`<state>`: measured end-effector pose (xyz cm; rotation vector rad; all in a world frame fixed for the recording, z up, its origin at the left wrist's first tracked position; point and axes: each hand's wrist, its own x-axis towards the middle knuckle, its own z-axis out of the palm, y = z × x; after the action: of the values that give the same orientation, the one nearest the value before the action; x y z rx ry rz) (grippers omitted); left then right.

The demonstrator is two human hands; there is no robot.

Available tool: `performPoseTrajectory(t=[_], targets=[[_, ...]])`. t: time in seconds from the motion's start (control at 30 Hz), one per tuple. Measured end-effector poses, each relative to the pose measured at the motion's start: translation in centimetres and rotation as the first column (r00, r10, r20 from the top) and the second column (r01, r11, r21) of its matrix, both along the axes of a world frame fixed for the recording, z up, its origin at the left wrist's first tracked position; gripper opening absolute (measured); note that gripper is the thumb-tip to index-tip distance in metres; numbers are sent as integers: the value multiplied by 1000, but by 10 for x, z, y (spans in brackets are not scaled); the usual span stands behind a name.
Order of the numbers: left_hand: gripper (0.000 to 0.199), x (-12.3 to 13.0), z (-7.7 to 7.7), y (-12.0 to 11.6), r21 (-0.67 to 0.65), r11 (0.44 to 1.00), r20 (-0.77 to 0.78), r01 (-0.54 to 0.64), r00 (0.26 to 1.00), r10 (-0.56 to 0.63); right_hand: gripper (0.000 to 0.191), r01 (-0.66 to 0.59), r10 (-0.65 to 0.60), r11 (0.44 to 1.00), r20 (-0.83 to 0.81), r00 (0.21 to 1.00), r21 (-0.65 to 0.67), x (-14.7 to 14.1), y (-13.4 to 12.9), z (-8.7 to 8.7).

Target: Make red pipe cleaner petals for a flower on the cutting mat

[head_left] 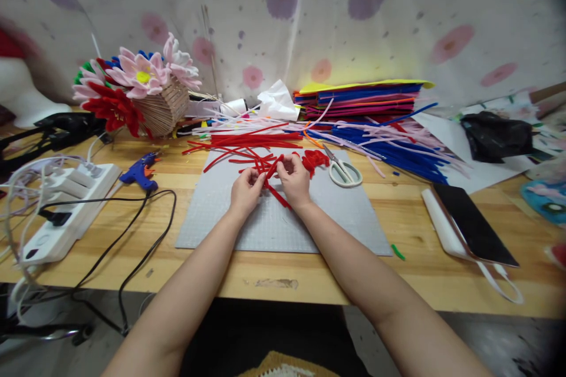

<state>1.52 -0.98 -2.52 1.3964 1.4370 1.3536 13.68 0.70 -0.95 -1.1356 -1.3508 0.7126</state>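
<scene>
Over the grey cutting mat (274,230), my left hand (247,187) and my right hand (294,177) are close together, fingers pinched on a red pipe cleaner (278,195). One end of it slants down below my fingers. More loose red pipe cleaners (254,140) lie behind my hands and along the mat's back edge. Just right of my right hand sits a bunch of curled red pipe cleaner pieces (315,160). Scissors (345,173) with pale handles rest beside that bunch. My fingertips partly hide the held piece.
Blue and pink pipe cleaners (398,144) are heaped at the back right. A basket of pipe-cleaner flowers (163,109), a blue glue gun (140,174) and a power strip (73,212) with trailing cords occupy the left. At right lies a phone (475,221) on a white power bank.
</scene>
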Motion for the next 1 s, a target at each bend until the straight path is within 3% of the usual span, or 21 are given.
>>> performPoseTrajectory(t=[0.13,0.3,0.57,0.77,0.9,1.0], targets=[[22,0,3,-1,51,998,-18,-30,999,31,13,-22,24,1000,121,992,-19,1,-4,6],[18,-2,6,-2,123,992,-148,-39,987,57,9,-105,98,994,229,969,17,0,-8,11],[13,-3,10,1,258,963,-187,-79,974,130,21,-161,146,987,308,940,22,1,-5,7],[13,-2,9,1,249,966,-36,-62,997,73,35,-331,296,943,481,825,-12,-1,-5,2],[15,-2,12,0,202,972,62,-122,992,112,47,-439,389,897,566,727,-53,-1,-6,1],[18,-2,15,-1,163,975,157,-151,980,125,58,-475,452,872,559,695,-114,-1,-7,1]])
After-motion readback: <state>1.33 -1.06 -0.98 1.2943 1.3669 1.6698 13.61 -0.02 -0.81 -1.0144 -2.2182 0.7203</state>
